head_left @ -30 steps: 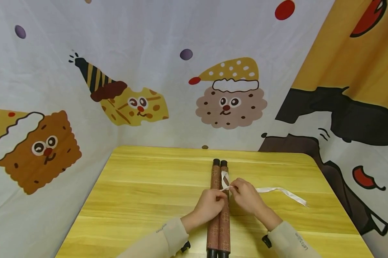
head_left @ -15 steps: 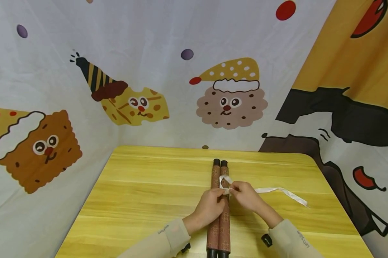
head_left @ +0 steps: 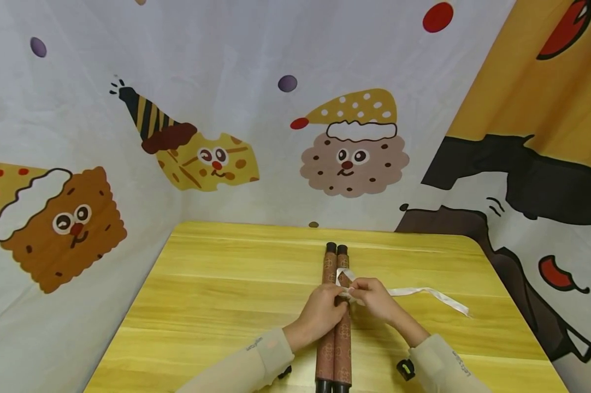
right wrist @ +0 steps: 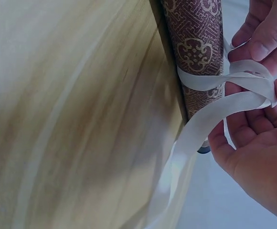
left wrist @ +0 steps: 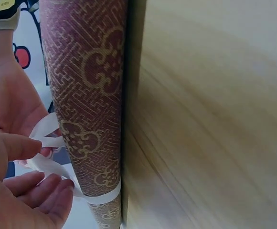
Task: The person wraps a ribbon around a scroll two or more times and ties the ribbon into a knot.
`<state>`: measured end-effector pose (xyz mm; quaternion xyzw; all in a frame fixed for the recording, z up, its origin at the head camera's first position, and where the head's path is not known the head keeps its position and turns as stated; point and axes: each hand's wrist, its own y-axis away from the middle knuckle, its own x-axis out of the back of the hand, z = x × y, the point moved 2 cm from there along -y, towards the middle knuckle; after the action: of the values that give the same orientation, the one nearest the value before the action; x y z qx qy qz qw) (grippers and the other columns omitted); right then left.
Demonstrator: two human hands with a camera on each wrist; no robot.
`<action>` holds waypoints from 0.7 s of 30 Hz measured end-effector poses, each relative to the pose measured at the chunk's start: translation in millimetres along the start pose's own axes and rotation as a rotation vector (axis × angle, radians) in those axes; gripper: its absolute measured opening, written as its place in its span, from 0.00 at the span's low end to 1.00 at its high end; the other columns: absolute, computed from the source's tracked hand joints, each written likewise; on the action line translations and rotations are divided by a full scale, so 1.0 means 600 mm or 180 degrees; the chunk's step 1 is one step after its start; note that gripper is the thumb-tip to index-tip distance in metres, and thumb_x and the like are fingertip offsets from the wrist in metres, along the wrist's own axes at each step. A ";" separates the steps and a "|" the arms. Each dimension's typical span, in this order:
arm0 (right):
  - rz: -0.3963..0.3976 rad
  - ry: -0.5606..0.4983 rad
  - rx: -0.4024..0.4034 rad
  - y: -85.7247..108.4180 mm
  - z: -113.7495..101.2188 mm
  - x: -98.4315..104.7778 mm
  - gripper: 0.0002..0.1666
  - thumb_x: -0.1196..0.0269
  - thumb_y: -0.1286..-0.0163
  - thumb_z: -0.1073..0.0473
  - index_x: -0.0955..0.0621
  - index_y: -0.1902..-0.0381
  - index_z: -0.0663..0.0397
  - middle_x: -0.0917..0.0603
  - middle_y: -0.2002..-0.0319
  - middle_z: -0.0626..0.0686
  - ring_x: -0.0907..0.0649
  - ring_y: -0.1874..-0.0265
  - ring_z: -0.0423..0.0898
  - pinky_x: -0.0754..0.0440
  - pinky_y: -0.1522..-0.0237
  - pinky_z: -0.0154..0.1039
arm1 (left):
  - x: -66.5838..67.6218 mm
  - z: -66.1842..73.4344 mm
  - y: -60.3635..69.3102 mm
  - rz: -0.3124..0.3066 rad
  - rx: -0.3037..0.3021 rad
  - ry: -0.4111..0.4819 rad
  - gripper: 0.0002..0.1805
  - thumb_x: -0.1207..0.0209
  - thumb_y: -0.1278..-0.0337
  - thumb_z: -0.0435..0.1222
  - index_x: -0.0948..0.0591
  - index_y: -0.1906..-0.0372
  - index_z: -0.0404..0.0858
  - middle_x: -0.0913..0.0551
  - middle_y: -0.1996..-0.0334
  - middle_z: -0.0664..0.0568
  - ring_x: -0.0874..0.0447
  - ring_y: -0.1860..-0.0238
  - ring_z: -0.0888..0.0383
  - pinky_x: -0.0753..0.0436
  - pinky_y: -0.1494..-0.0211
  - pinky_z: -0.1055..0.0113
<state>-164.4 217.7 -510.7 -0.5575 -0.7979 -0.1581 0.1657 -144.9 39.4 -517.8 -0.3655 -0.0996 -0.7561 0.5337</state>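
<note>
Two rolled scrolls [head_left: 326,349] in brown patterned brocade with black end knobs lie side by side on the table. A white ribbon [right wrist: 203,114] passes around a scroll and forms a loop at the hands. My left hand [head_left: 320,311] lies over the scrolls and pinches the ribbon between thumb and fingers. From the right side, my right hand [head_left: 375,299] pinches the ribbon close to the left fingertips. In the right wrist view, the ribbon crosses itself by the right thumb, and a long tail hangs down. The exact crossing is partly hidden by the fingers.
The yellow wood-grain table [head_left: 217,284] extends on both sides of the scrolls. A loose ribbon end [head_left: 443,298] trails across it to the right. Behind stands a white cloth [head_left: 226,54] printed with cartoon figures.
The ribbon loop on the right scroll has dropped closer to the hands and become wider. My right hand has come slightly toward me, while the left fingers have shifted at the crossing.
</note>
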 end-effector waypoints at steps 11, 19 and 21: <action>-0.0039 -0.0340 -0.0100 0.000 0.005 0.003 0.15 0.42 0.22 0.62 0.18 0.65 0.69 0.23 0.73 0.59 0.28 0.75 0.45 0.27 0.69 0.40 | -0.001 -0.002 -0.003 0.0135 -0.0058 -0.0044 0.09 0.34 0.33 0.31 0.10 0.51 0.36 0.11 0.55 0.51 0.16 0.51 0.59 0.16 0.47 0.66; -0.0057 -0.0448 -0.0114 0.001 0.005 0.004 0.16 0.43 0.22 0.61 0.18 0.65 0.70 0.19 0.68 0.61 0.25 0.70 0.48 0.26 0.63 0.44 | 0.000 -0.007 -0.005 0.0196 -0.0134 -0.0038 0.04 0.33 0.32 0.31 0.09 0.61 0.39 0.12 0.61 0.55 0.17 0.56 0.64 0.17 0.51 0.70; -0.0052 -0.0441 -0.0124 0.001 0.007 0.004 0.16 0.43 0.22 0.61 0.18 0.65 0.70 0.20 0.69 0.61 0.25 0.70 0.49 0.26 0.63 0.44 | 0.001 -0.008 -0.005 0.0200 -0.0123 0.0027 0.05 0.33 0.33 0.30 0.09 0.64 0.39 0.13 0.63 0.56 0.19 0.58 0.65 0.18 0.54 0.72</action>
<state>-165.2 221.6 -513.7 -0.5638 -0.8087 -0.1360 0.0979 -149.5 37.4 -520.1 -0.3755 -0.0712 -0.7423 0.5504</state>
